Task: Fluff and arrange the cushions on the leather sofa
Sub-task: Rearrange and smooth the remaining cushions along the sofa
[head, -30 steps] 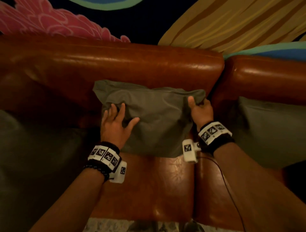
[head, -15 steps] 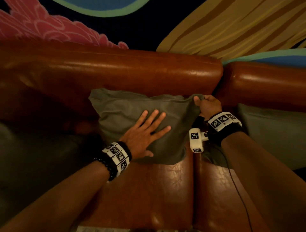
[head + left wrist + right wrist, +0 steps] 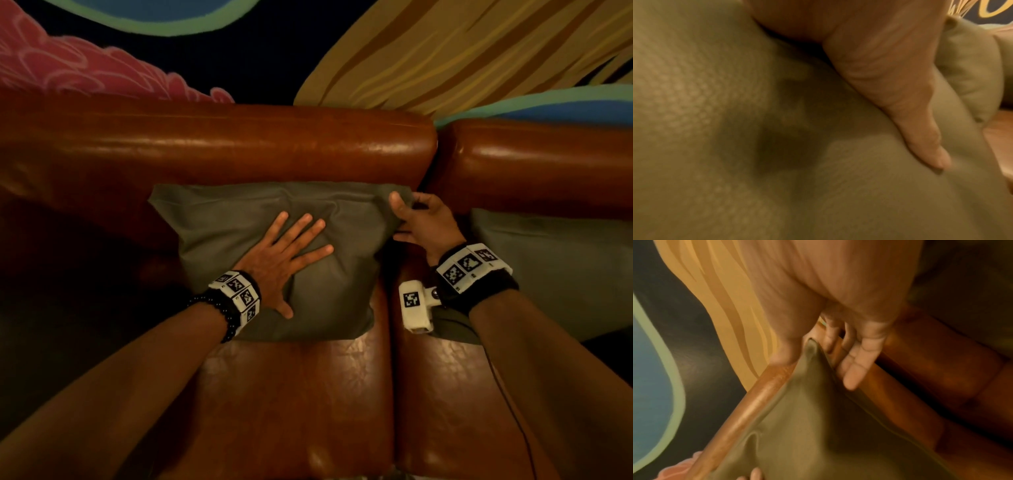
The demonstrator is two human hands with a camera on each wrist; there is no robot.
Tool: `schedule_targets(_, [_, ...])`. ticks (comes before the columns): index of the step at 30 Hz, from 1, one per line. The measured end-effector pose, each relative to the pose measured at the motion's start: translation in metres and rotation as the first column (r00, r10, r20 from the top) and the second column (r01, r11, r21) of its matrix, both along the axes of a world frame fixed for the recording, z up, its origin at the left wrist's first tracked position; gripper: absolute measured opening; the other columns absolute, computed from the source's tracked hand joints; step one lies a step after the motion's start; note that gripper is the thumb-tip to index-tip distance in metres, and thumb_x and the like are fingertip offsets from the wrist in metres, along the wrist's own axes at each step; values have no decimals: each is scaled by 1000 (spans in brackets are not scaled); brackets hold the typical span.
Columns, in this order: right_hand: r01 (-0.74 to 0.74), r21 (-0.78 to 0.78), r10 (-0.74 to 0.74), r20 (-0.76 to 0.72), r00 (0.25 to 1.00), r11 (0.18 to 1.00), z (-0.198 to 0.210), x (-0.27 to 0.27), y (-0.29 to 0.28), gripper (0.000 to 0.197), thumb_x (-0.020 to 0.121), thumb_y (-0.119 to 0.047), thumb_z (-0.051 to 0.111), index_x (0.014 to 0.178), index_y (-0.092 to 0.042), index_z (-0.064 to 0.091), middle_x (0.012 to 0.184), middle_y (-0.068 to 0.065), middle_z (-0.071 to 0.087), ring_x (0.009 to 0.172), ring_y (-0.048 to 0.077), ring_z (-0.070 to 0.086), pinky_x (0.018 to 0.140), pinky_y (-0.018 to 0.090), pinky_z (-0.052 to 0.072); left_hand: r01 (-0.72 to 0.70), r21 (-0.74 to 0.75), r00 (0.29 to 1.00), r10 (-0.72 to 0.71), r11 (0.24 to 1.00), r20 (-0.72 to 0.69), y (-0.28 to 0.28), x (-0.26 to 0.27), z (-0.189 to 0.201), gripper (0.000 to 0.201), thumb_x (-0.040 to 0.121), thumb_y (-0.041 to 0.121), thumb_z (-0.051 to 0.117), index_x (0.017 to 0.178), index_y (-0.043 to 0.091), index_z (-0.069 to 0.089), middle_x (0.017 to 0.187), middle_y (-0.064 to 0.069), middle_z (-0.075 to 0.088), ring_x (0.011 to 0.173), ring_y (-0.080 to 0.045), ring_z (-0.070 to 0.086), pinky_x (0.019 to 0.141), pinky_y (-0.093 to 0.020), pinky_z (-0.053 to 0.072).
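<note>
An olive-green cushion (image 3: 239, 222) leans against the backrest of the brown leather sofa (image 3: 219, 144). My left hand (image 3: 284, 253) lies flat on the cushion's front with fingers spread; in the left wrist view the thumb (image 3: 900, 100) presses into the fabric (image 3: 715, 113). My right hand (image 3: 418, 219) pinches the cushion's top right corner, thumb in front. The right wrist view shows that corner (image 3: 813, 350) between thumb and fingers, with the little finger straight.
A second olive cushion (image 3: 555, 267) rests on the sofa section to the right. A dark cushion (image 3: 51, 308) lies in shadow at the left. A painted mural wall (image 3: 445, 51) rises behind the backrest. Bare seat leather (image 3: 294, 394) extends toward me.
The left hand slid from the cushion's left edge to the middle of its front. The right hand moved up to the top right corner. The cushion now sits squarer against the backrest.
</note>
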State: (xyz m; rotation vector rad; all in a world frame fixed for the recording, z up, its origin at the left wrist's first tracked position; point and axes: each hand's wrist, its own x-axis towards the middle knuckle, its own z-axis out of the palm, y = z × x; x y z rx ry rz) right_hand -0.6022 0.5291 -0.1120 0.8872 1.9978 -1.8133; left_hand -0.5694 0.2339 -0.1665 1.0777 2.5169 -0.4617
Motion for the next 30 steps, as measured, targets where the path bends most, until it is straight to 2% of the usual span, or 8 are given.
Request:
schedule_targets(7, [-387, 138, 381, 71, 922, 912, -35, 60, -33, 132, 54, -29, 106, 161, -24, 31, 151, -8, 55, 139, 16, 52, 115, 40, 46, -16, 17, 1000, 17, 1000, -18, 2, 11, 8, 159, 57, 96, 66, 158, 28, -36, 163, -18, -44, 151, -42, -39, 119, -68, -24])
schedule_targets(13, [-340, 204, 336, 56, 940, 918, -38, 67, -41, 118, 65, -25, 102, 160, -22, 33, 147, -2, 58, 129, 13, 55, 87, 13, 44, 150, 43, 988, -148, 988, -33, 14, 36, 11, 159, 57, 82, 81, 166, 24, -19, 168, -18, -35, 155, -42, -31, 123, -64, -21])
schedule_targets(16, [-327, 284, 318, 79, 945, 901, -30, 70, -42, 119, 66, -31, 101, 161, -21, 30, 153, 2, 55, 138, 22, 55, 100, 26, 46, 142, 78, 989, -139, 987, -40, 15, 25, 5, 154, 58, 90, 73, 166, 28, -19, 169, -15, -34, 156, -38, -31, 124, -62, -20])
schedule_targets(18, [-323, 437, 328, 67, 942, 840, -27, 73, -45, 136, 62, -41, 101, 167, -20, 17, 168, 7, 36, 152, 28, 40, 117, 36, 40, 121, 112, 991, -114, 986, -70, 11, 19, 4, 151, 58, 94, 66, 166, 29, -17, 171, -14, -30, 159, -36, -26, 126, -61, -18])
schedule_targets(21, [-315, 744, 478, -7, 878, 589, -21, 84, -56, 154, 62, -53, 97, 168, -11, -6, 176, 15, -6, 163, 30, 4, 132, 43, 18, 27, 188, 992, -2, 982, -129, -5, 16, 2, 148, 59, 102, 53, 167, 27, -15, 173, -13, -26, 161, -36, -18, 127, -62, -14])
schedule_targets(23, [-279, 906, 684, -17, 729, 319, -18, 92, -69, 154, 61, -62, 93, 167, -10, -6, 174, 22, -11, 163, 37, -2, 131, 51, 18, -41, 220, 986, 75, 975, -151, -19, 17, 0, 148, 58, 107, 45, 167, 24, -14, 173, -13, -24, 162, -36, -14, 127, -63, -11])
schedule_targets(27, [-364, 923, 908, 254, 334, -124, -33, 94, -92, 150, 64, -69, 87, 170, -15, -4, 173, 26, -14, 161, 42, -12, 131, 59, 8, -128, 297, 970, 182, 946, -163, -37, 23, -5, 146, 61, 109, 40, 168, 20, -4, 175, -16, -11, 163, -36, -7, 129, -62, -4])
schedule_targets(30, [-356, 888, 882, 394, 258, -292, -45, 82, -92, 147, 69, -77, 77, 169, -16, -11, 173, 22, -20, 161, 40, -17, 129, 63, 4, -207, 357, 943, 282, 911, -175, -55, 26, -6, 143, 64, 108, 40, 169, 17, 5, 176, -17, -4, 163, -36, -1, 129, -63, -1])
